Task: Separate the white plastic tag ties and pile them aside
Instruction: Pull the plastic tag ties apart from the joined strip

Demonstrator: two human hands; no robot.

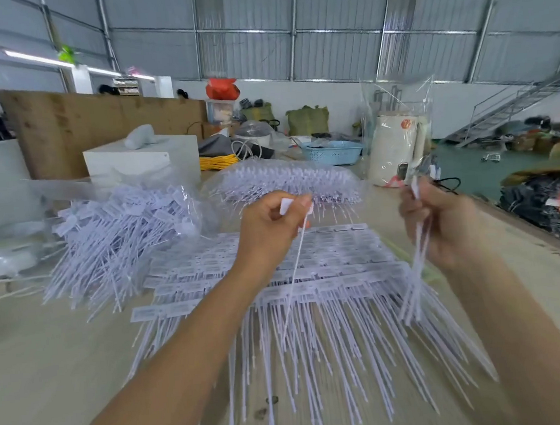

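Progress looked partial: a loose pile of separated ties [119,246] lay at my left, joined strips [311,277] covered the table [50,385]. My left hand [270,230] pinched one single tie [294,272]; my right hand [442,228] gripped a strip's stems [417,268]. I judged plenty remained.

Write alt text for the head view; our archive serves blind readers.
Left hand pinches one white plastic tag tie while right hand grips a small bunch of ties, above joined rows of ties on a pale table.
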